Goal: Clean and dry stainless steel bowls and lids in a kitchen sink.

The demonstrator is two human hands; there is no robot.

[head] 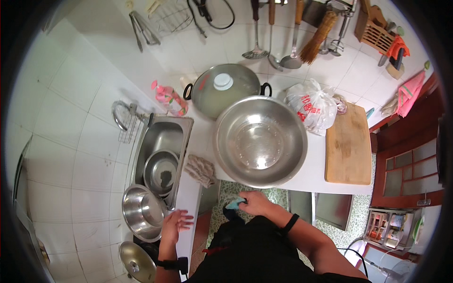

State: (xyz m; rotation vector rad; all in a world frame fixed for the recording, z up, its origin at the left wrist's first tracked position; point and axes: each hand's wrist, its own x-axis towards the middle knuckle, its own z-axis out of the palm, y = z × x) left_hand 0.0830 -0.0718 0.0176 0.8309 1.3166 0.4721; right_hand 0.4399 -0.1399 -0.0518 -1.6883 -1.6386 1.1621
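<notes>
My right hand [256, 203] is closed on a light-blue cloth [235, 203], held in front of my body below the counter edge. My left hand [177, 223] holds nothing, its fingers apart, just right of a stainless steel pot [142, 213] that sits at the sink's near end. Ahead of me a large stainless steel basin [261, 141], wet inside, stands on the white counter. A smaller metal bowl [161, 172] lies in the sink [161, 129]. Between sink and basin lies a crumpled brown striped cloth [201, 170].
Behind the basin is a lidded pan [227, 90]; a pink pump bottle [171, 100] stands by the sink. A tied plastic bag [313, 107] and wooden cutting board [348, 145] are at the right. A pot lid [136, 262] is at the lower left. Cabinet doors [332, 208] stand below the counter.
</notes>
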